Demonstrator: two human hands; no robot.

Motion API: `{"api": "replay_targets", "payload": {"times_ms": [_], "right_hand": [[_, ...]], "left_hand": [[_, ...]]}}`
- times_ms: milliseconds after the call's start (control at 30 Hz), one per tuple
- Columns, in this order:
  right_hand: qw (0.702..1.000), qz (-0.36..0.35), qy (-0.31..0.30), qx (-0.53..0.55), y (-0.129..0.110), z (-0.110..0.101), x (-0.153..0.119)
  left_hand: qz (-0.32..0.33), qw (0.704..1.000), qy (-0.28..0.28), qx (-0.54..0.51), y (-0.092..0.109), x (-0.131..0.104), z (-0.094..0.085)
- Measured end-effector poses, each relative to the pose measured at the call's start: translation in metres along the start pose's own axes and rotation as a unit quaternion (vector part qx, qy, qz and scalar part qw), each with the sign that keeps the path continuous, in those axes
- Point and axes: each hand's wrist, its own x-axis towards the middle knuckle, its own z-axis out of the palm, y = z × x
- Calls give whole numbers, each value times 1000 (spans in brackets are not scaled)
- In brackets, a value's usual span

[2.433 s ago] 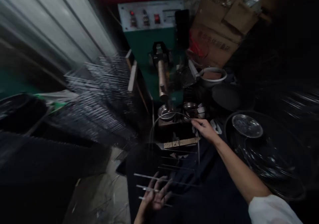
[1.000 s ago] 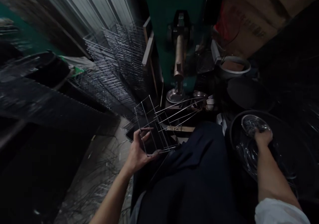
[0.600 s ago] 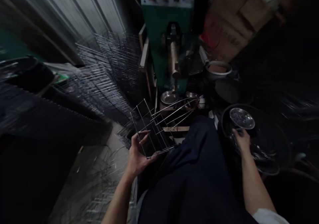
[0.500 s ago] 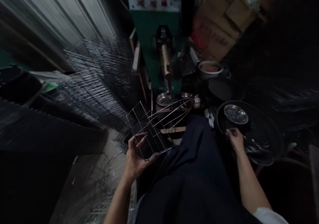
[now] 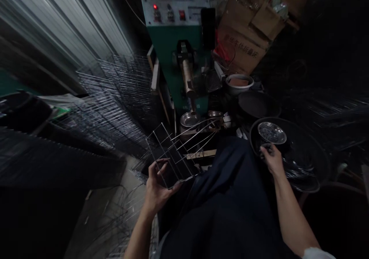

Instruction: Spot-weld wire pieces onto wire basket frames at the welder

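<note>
A wire rack (image 5: 175, 155) of thin crossed metal rods is held over my lap by my left hand (image 5: 160, 184), whose fingers and thumb grip its near end. My right hand (image 5: 269, 157) is at the left part of a large dark basin (image 5: 319, 147), just below a small metal dish (image 5: 271, 132) of small metal pieces. The fingers of that hand are pinched together; what they hold is too dark and small to name. Bent metal wires (image 5: 300, 170) lie in the basin beside it.
Ahead stands a green machine (image 5: 164, 59) with a red light and a brass-coloured rod (image 5: 188, 76) above a round metal dish (image 5: 190, 118). Stacked wire racks (image 5: 115, 97) fill the left. A white bowl (image 5: 239, 84) and a cardboard box (image 5: 245, 45) are behind at the right.
The view has tilted up slightly, so the machine and box sit lower in the picture. Both hands are nearly where they were, the left one still gripping the rack.
</note>
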Motion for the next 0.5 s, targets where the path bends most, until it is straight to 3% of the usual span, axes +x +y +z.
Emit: {"api": "replay_targets", "payload": {"times_ms": [167,300,400,500], "right_hand": [[995,-24,-52,78,-50,30,16],[969,-86,-213,90,-110,75,28],[931,-197,-306,33,-146,117,39],[880,-350,-316,-58,-161,161,55]], "left_hand": [[-1,996,-29,82,0,27,4],[10,988,-23,155,-3,62,5],[21,984,-26,174,-12,88,3],[25,981,-41,185,-23,106,-3]]}}
